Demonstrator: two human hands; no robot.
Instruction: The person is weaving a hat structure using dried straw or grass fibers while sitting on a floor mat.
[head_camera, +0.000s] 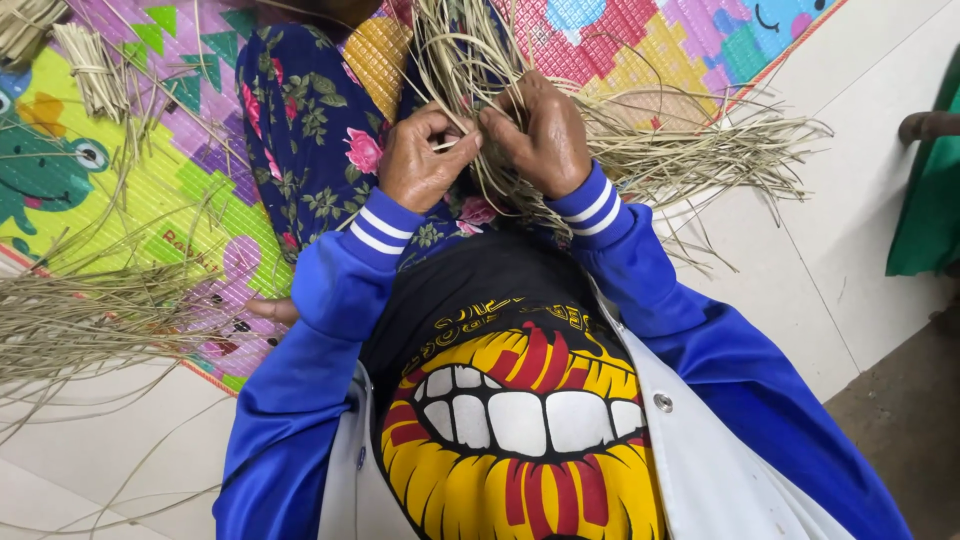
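Observation:
My left hand (420, 155) and my right hand (540, 130) meet over my lap, both pinched on thin dry grass strands (470, 70) that fan up and out from between the fingers. The strands are pale tan and run away to the right in a loose bundle (700, 150). Both arms wear blue sleeves with white-striped cuffs. Below the hands lies my floral dark-blue skirt (310, 130). How the strands cross inside the fingers is hidden.
A colourful foam play mat (150, 200) lies under me on a pale tiled floor (830, 250). More loose grass (80, 320) is heaped at the left, tied bundles (90, 70) at the top left. Another person's foot and green cloth (930, 190) show at the right edge.

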